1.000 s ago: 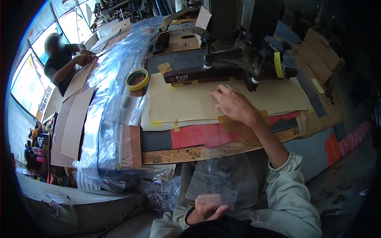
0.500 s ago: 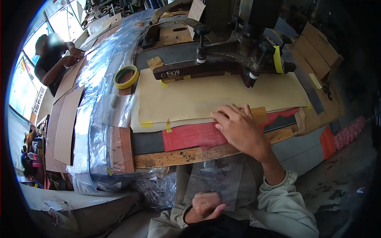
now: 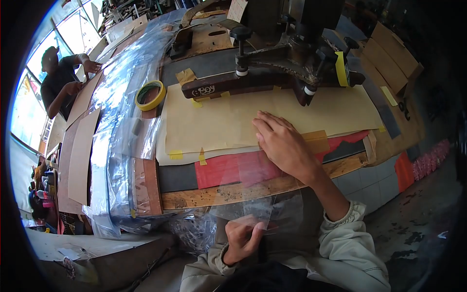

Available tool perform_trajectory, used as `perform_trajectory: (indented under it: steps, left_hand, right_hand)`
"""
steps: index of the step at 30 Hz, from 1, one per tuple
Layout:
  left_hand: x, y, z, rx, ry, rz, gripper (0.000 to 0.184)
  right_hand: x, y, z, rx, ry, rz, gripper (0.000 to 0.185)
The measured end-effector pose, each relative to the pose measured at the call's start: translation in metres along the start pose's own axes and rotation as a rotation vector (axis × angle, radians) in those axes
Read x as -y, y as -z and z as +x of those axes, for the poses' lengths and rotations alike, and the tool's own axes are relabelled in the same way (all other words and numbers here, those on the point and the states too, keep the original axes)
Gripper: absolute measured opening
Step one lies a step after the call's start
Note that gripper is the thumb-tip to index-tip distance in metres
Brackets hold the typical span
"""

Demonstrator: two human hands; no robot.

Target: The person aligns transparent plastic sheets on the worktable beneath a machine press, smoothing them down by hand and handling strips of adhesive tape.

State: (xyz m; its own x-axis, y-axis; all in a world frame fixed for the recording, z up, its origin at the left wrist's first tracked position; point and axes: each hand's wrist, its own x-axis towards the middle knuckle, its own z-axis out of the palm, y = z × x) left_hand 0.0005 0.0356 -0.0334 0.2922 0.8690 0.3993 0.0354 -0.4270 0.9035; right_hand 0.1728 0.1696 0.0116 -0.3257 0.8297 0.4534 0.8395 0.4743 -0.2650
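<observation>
One dark clamp overhangs tan paper, tape roll beside; left hand grips clear plastic, right hand lies open.

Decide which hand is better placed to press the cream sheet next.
Probably the right hand: it lies over the cream sheet, while the left hand is farther away, holding clear plastic.

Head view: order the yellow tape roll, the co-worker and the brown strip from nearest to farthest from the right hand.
1. Brown strip: just right of the right hand.
2. Yellow tape roll: left, farther forward.
3. Co-worker: far left.
</observation>
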Motion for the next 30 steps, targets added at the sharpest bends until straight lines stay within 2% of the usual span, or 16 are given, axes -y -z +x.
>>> perform_trajectory:
  steps: [13,16,19,22,30]
  left_hand:
    - [-0.002,-0.004,0.012,-0.023,0.011,-0.039,0.018]
    - [-0.008,0.001,0.018,0.015,0.011,-0.031,0.018]
    - [-0.013,0.002,0.023,0.006,0.008,-0.051,0.017]
    - [-0.012,0.003,0.025,-0.007,0.008,-0.067,0.016]
    - [-0.01,0.001,0.03,0.011,0.034,-0.061,0.017]
  right_hand:
    - [-0.014,-0.006,0.013,0.057,0.001,-0.119,0.017]
    - [-0.008,0.007,0.021,0.278,-0.082,-0.162,0.026]
    - [-0.009,0.008,0.027,0.281,-0.101,-0.142,0.027]
    - [-0.016,-0.003,0.024,0.158,-0.06,-0.104,0.027]
    - [-0.023,-0.007,0.027,0.153,-0.056,-0.081,0.031]
